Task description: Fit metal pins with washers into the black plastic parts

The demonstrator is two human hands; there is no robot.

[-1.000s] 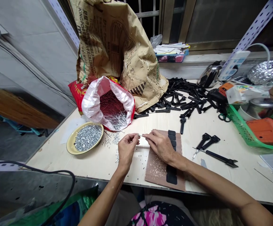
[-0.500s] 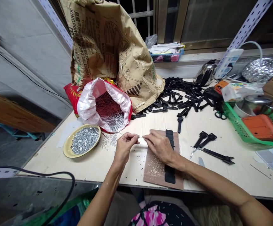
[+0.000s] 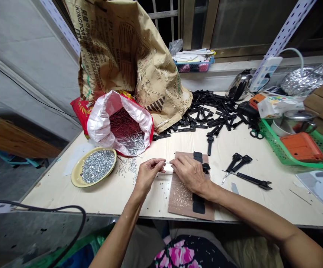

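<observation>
My left hand (image 3: 147, 174) and my right hand (image 3: 189, 172) meet over the wooden table (image 3: 250, 201), fingertips pinched on a thin metal pin (image 3: 167, 163) held between them. My right hand rests on a brown cardboard sheet (image 3: 182, 197) that carries black strips. A yellow dish of small silver washers (image 3: 94, 171) sits to the left. Behind it a red and white bag (image 3: 108, 119) lies open, full of long metal pins. Loose washers are scattered on the table near my left hand.
A large brown paper sack (image 3: 128, 56) stands at the back. Several black plastic parts (image 3: 214, 111) are heaped to its right, and a few (image 3: 242, 171) lie near my right hand. A green basket (image 3: 289, 156) with an orange box sits at the far right.
Both hands stay pinched together on the pin; the view has drifted slightly, so everything sits a little further left and lower.
</observation>
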